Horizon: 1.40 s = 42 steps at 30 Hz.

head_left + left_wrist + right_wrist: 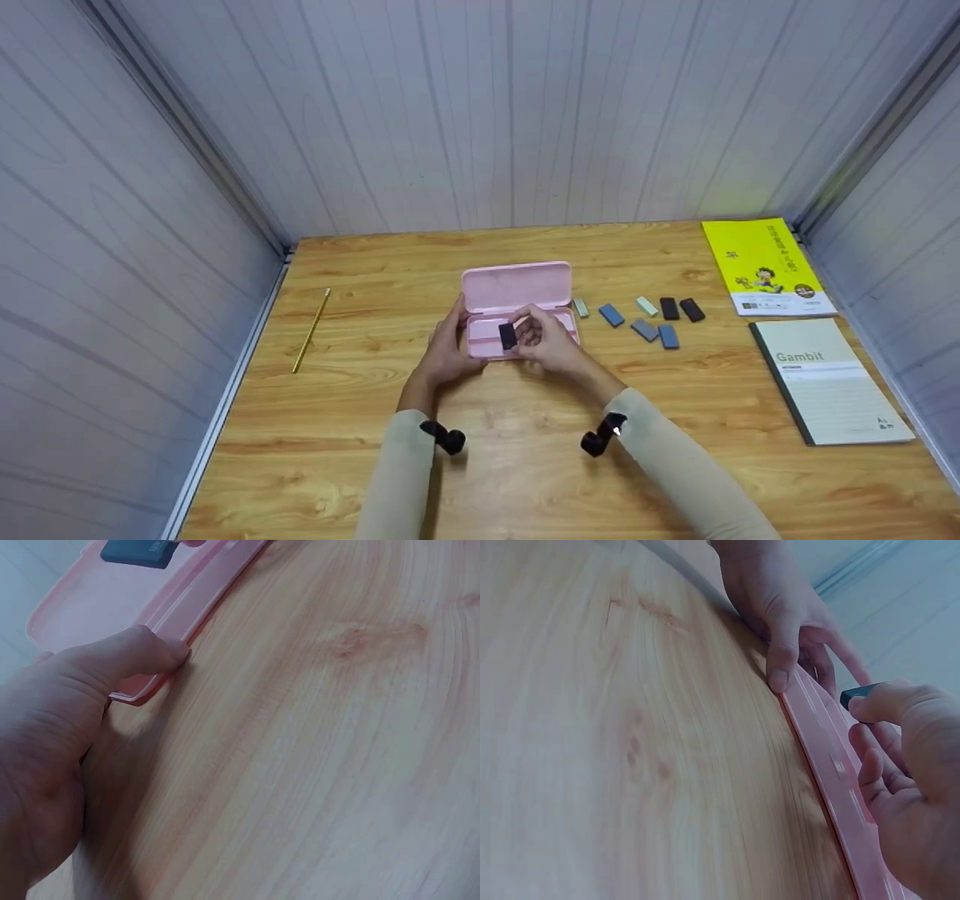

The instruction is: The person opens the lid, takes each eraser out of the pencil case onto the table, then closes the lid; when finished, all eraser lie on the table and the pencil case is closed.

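A pink pencil case (pixel 516 286) lies on the table with its lid raised at the back. My left hand (pixel 447 346) grips its left end, the thumb (pixel 154 652) on the front rim. Over the case's inside, my right hand (pixel 551 343) pinches a black eraser (pixel 508 336) between thumb and fingers. Small pale lettering shows on that eraser (pixel 141 551) in the left wrist view. Part of the case's right side is hidden behind my right hand.
Right of the case lie blue erasers (pixel 611 315), pale green ones (pixel 646 306) and two more black ones (pixel 669 308). Farther right are a yellow booklet (pixel 765 262) and a Gambit notebook (pixel 832 390). A pencil (pixel 311 330) lies at the left. Walls (pixel 510 112) border the table.
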Tool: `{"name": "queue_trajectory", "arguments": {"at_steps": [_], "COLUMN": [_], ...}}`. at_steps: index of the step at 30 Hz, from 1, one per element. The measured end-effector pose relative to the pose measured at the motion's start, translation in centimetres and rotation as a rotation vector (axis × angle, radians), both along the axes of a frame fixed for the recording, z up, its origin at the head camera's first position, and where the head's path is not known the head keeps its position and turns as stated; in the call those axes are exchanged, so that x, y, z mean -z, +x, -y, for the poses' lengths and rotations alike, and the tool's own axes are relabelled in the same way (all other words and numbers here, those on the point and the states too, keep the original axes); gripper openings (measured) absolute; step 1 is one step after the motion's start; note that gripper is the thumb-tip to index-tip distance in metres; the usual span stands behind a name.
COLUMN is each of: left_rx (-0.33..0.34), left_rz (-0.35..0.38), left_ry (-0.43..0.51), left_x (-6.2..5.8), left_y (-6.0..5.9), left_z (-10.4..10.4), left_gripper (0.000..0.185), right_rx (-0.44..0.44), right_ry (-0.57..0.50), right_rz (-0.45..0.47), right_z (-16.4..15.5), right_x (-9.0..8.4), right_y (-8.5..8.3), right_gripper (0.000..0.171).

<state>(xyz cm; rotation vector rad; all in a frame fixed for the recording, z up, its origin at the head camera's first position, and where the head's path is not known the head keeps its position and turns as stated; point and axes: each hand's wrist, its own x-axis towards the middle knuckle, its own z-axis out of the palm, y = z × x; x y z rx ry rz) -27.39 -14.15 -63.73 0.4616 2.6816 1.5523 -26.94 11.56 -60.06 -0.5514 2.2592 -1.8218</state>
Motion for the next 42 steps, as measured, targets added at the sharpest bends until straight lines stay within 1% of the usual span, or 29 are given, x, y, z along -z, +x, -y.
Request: {"name": "queue_trajectory", "arguments": {"at_steps": [4, 7, 10, 14, 17, 19, 24, 29, 35, 42], "left_rx": [0.0, 0.003, 0.001, -0.007, 0.0, 0.005, 0.003, -0.004, -0.008, -0.018], "left_rz": [0.016, 0.029, 0.063, 0.094, 0.087, 0.087, 0.107, 0.122, 0.129, 0.123], "left_ry": [0.012, 0.02, 0.026, 0.02, 0.015, 0.014, 0.014, 0.014, 0.017, 0.011], "left_x": [-0.5, -0.5, 0.1, 1.2, 1.7, 1.8, 1.4, 1.0, 0.9, 0.4], "left_y": [0.0, -0.1, -0.6, -1.3, -1.6, -1.8, -1.8, -1.6, -1.4, -1.0], "left_z": [0.0, 0.1, 0.2, 0.3, 0.4, 0.5, 0.4, 0.2, 0.1, 0.0], "left_gripper": [0.134, 0.137, 0.139, 0.141, 0.144, 0.145, 0.147, 0.143, 0.139, 0.137], "right_rx": [0.001, 0.01, 0.023, 0.035, 0.038, 0.05, 0.093, 0.135, 0.157, 0.172], "right_ry": [-0.031, -0.034, -0.021, 0.003, 0.019, 0.024, 0.043, 0.052, 0.069, 0.071], "right_rz": [0.033, 0.042, 0.048, 0.059, 0.049, 0.048, 0.049, 0.054, 0.044, 0.04], "right_z": [-1.2, -2.1, -3.2, -4.7, -6.0, -6.8, -8.8, -10.7, -12.6, -14.4], "right_x": [-0.2, -0.5, -0.6, -0.7, -0.6, -0.6, -0.6, -0.4, -0.2, 0.2], "right_y": [0.3, 0.4, 0.5, 0.7, 0.8, 0.9, 1.0, 1.1, 1.1, 1.4], "right_gripper": [0.047, 0.048, 0.049, 0.049, 0.048, 0.048, 0.049, 0.051, 0.051, 0.05]}}
